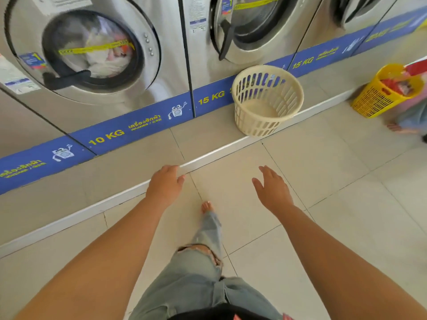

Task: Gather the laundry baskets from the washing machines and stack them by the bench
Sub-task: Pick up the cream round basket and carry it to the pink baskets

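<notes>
Empty, open left hand (165, 184) and right hand (272, 190) reach toward a cream basket (266, 100) below washers labelled "10 KG" (106, 137) and "15 KG" (211, 98).

The cream basket (266, 99) has slotted walls. At far right, the yellow basket (384, 92) has a fine mesh pattern and holds red items. The washing machines (166, 42) are silver, with a blue band (138, 127) carrying yellow lettering and white cartoon figures. The floor (335, 181) is pale beige tile. The jeans (198, 273) are light blue, ripped.
</notes>
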`<act>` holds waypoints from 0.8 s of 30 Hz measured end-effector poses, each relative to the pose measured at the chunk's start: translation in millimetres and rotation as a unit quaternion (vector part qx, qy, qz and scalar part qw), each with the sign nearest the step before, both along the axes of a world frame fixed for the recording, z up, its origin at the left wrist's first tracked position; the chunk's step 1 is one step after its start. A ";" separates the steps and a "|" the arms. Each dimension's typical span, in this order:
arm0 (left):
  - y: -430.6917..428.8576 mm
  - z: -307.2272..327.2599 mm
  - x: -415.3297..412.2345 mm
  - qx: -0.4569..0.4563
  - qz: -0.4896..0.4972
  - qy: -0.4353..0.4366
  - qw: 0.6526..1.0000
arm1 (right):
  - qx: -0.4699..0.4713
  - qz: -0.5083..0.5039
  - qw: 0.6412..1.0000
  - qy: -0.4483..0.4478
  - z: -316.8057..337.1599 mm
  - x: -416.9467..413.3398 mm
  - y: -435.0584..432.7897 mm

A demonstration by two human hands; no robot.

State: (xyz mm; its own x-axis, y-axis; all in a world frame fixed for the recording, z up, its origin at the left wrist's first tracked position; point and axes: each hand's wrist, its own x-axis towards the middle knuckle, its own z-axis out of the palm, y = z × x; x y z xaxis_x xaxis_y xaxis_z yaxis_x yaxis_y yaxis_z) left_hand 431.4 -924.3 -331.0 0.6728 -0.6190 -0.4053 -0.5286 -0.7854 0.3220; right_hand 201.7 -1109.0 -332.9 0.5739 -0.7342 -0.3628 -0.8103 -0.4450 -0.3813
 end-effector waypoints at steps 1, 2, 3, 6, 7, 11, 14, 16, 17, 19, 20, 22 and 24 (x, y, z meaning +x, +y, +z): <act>-22.0 -1.1 6.5 -0.003 -0.005 0.001 1.000 | -0.001 -0.008 1.000 -0.002 -0.6 4.1 -19.5; -44.0 -2.1 13.1 -0.006 -0.011 0.002 1.000 | -0.001 -0.017 1.000 -0.001 -0.9 9.1 -39.0; -66.3 -2.6 20.1 -0.005 -0.018 0.004 1.000 | 0.000 -0.027 1.000 0.002 -0.8 15.1 -58.5; -129.7 0.9 38.8 0.002 -0.033 0.017 0.999 | 0.005 -0.042 0.999 0.013 0.2 34.8 -113.7; -150.9 1.1 44.7 0.003 -0.044 0.015 0.999 | 0.005 -0.050 0.999 0.009 -0.8 40.8 -131.7; -230.0 2.6 63.7 0.016 -0.065 0.019 0.998 | 0.007 -0.076 0.997 0.005 -2.9 59.0 -196.1; -282.4 0.6 67.8 0.014 -0.078 0.020 0.997 | 0.007 -0.075 0.997 0.010 -8.1 64.0 -243.1; -317.0 -3.7 69.9 0.018 -0.067 0.025 0.997 | 0.012 -0.081 0.997 0.014 -11.8 67.4 -280.2; -333.4 -7.0 69.8 0.020 -0.058 0.028 0.998 | 0.017 -0.084 0.996 0.017 -14.3 67.8 -299.2; -365.3 -16.0 68.3 0.020 -0.032 0.029 0.999 | 0.021 -0.075 0.997 0.020 -22.1 67.2 -339.0; -381.6 -19.8 67.3 0.021 -0.010 0.033 0.999 | 0.025 -0.067 0.997 0.022 -26.2 67.5 -359.8; -415.0 -28.5 63.2 0.021 0.035 0.047 0.998 | 0.036 -0.057 0.997 0.026 -34.5 67.8 -401.9; -447.6 -40.0 56.8 0.023 0.077 0.064 0.995 | 0.041 -0.054 0.997 0.030 -45.3 66.9 -442.1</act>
